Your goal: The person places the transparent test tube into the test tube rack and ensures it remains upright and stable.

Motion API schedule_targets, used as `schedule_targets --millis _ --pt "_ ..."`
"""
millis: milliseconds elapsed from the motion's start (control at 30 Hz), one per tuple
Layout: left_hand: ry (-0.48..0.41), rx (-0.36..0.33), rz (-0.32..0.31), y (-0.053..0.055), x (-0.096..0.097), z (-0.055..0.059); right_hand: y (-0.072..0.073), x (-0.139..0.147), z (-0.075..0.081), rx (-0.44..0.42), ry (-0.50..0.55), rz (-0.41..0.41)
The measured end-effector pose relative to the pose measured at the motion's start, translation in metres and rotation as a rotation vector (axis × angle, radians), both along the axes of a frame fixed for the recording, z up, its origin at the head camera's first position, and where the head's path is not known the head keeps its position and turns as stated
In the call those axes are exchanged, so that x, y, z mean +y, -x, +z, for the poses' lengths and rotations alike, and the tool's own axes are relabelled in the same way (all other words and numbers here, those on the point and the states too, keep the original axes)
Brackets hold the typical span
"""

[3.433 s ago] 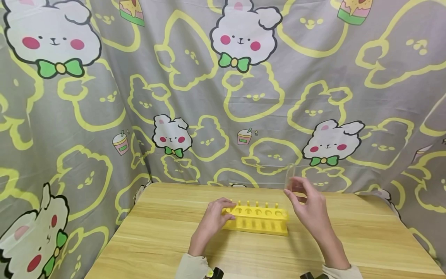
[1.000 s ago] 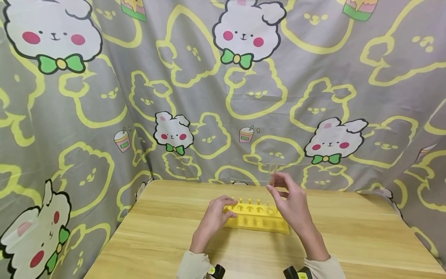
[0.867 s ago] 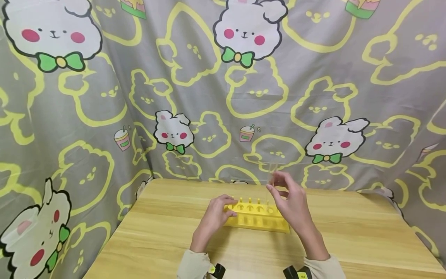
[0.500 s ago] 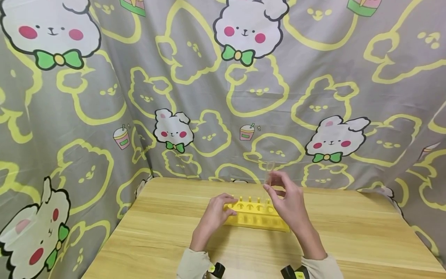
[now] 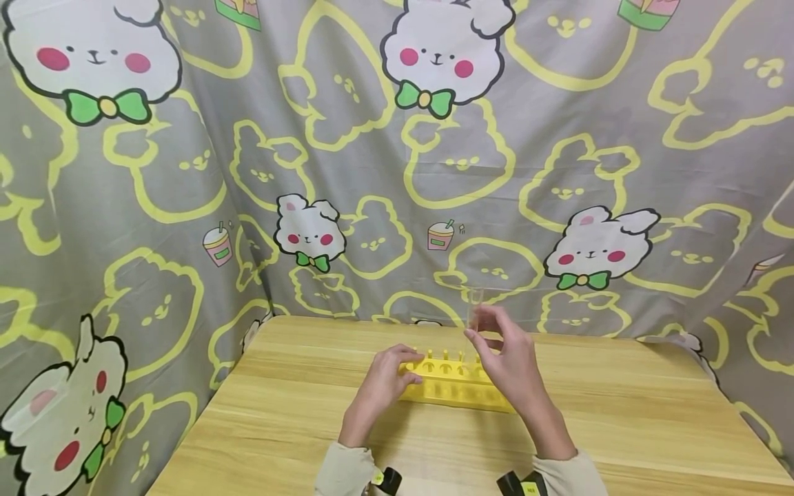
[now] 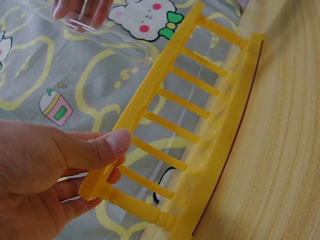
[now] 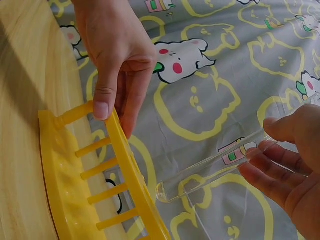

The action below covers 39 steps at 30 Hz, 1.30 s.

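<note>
A yellow test tube rack (image 5: 455, 398) stands on the table, with a row of round holes and short pegs on top. My left hand (image 5: 384, 379) grips the left end of its upper bar, thumb on the near side, as the left wrist view shows. In my right hand (image 5: 511, 358) a clear glass test tube (image 7: 210, 172) is pinched between thumb and fingers. The tube is upright and tilted slightly, above the rack. Its rounded lower end is near the upper bar in the right wrist view; whether it touches a hole I cannot tell. No tubes show in the rack.
The wooden table (image 5: 279, 413) reaches back to a grey patterned curtain (image 5: 347, 172), which also hangs along both sides. A black wrist camera (image 5: 389, 481) sits on the left sleeve and another black camera (image 5: 511, 483) on the right.
My right hand has carried the test tube leftward, from beyond the rack's right end to above its middle-right holes. My left hand keeps its grip on the rack, which stays in place.
</note>
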<state>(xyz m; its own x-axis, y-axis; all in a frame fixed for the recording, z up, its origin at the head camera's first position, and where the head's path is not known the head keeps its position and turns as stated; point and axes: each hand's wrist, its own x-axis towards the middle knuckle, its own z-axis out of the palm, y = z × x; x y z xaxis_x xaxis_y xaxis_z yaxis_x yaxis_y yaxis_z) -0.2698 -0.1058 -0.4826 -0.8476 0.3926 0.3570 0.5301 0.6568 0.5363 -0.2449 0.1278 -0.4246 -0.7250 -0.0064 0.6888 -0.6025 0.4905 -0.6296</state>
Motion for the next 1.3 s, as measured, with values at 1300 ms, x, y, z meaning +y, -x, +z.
schedule_targets --millis 1300 --pt "0.004 -0.006 0.005 0.001 -0.001 -0.001 0.003 -0.008 -0.023 -0.031 0.018 -0.005"
